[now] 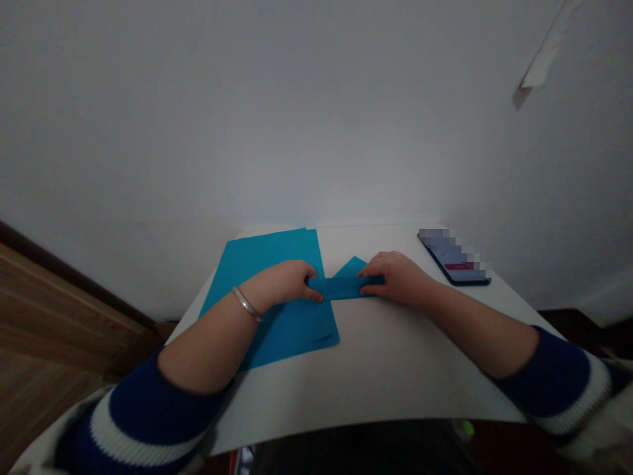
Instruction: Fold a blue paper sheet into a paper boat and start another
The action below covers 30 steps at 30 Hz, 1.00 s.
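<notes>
- Paper strip, blue and folded, lies mid-tabletop toward the far edge, both ends hidden by fingers.
- Left hand and right hand each pinch one end.
- Blue sheets lie partly under the left forearm.
- Phone sits at the far right corner, screen blurred.

No writing can be read; the phone shows only a blurred screen.
</notes>
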Each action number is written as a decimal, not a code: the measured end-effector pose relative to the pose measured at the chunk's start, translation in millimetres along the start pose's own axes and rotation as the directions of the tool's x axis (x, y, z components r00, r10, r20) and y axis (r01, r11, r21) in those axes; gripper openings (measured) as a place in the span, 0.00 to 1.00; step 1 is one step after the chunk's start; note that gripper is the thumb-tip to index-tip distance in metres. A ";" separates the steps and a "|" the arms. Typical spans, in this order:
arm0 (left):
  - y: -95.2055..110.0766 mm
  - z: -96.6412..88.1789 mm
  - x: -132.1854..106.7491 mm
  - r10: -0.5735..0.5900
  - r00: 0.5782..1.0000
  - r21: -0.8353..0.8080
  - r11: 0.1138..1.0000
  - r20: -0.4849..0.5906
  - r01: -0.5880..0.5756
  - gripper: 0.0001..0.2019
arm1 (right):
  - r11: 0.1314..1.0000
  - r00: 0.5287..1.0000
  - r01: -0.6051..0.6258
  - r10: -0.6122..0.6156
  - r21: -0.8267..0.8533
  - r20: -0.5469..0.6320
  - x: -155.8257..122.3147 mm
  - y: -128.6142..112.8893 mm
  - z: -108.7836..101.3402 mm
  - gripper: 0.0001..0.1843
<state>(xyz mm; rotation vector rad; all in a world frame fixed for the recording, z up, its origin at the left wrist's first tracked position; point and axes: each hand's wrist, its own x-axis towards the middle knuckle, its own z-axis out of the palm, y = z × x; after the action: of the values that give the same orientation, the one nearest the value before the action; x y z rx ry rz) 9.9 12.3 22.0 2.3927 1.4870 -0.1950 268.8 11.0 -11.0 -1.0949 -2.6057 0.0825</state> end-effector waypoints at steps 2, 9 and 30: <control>-1.7 0.2 0.5 0.005 0.999 -0.013 1.000 0.040 -0.005 0.16 | 1.000 1.000 -0.012 0.012 0.005 0.003 -0.7 1.1 2.1 0.15; -4.7 -0.4 0.2 -0.017 0.997 -0.070 0.997 0.072 0.022 0.13 | 0.999 0.999 -0.040 0.039 0.021 0.030 -2.6 0.0 1.4 0.16; 34.9 11.4 -7.8 0.347 0.878 0.353 0.908 -0.329 -0.227 0.15 | 0.999 0.999 -0.038 0.036 0.029 0.037 13.6 -30.5 -19.4 0.11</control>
<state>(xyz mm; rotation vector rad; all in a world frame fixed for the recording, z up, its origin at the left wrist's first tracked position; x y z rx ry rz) 38.2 -12.5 20.2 3.0118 1.2908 0.1405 244.9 -2.3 16.2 -1.1418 -2.6078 0.1506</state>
